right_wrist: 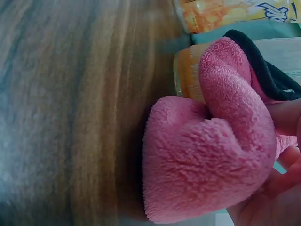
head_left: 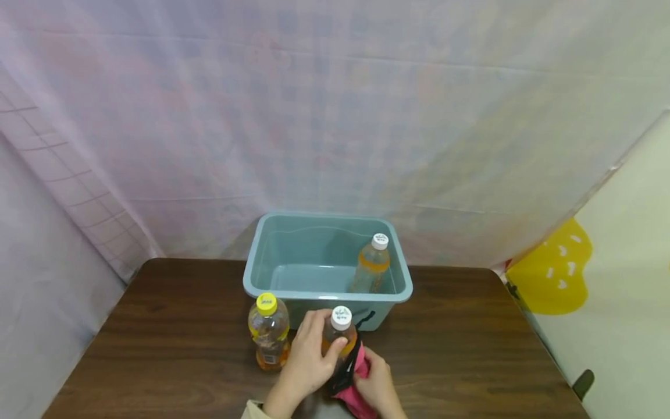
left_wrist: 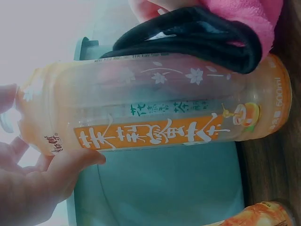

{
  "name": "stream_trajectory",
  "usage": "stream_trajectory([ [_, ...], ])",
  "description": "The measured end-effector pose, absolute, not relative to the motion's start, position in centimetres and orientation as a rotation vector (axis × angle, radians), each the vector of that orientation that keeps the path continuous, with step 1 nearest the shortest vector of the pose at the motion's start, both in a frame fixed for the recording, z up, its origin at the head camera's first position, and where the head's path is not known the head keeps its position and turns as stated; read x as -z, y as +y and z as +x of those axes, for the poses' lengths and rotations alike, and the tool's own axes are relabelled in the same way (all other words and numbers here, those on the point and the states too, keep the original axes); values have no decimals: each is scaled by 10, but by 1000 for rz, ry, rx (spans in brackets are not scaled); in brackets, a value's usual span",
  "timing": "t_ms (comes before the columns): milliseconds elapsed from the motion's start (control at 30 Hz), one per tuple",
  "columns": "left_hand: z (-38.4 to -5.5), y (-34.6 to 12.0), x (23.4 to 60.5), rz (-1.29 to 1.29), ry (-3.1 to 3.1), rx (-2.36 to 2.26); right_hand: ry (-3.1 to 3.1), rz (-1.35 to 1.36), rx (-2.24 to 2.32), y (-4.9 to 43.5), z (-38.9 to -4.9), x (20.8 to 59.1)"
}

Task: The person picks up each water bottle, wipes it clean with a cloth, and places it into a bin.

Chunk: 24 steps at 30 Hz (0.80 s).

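Note:
My left hand grips a clear plastic drink bottle by its upper part, just below the white cap. The bottle stands upright in front of the bin and has an orange label band with white lettering. A pink fluffy cloth with black edging is bunched in my right hand. The cloth's black edge lies against the bottle's side. Close by on the left, a yellow-capped bottle with some amber liquid stands on the table.
Behind the hands sits a blue-green plastic bin. Another white-capped bottle leans inside it at the right. The brown wooden table extends to both sides, with a pale curtain behind it.

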<state>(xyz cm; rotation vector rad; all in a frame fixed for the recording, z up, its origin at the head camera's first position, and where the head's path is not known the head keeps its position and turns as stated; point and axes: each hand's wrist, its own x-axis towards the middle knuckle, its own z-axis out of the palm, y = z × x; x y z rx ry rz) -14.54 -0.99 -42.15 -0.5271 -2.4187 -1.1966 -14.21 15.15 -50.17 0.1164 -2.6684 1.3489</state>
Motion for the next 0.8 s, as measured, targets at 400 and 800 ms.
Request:
stream_trajectory([
  [400,-145,-9,420,-520,-2447,1239,-2661,123,-1401,153,-138,496],
  [800,-147,-8,424,-508,-2375,1188,-2397,270,-1431,148,-129,421],
])
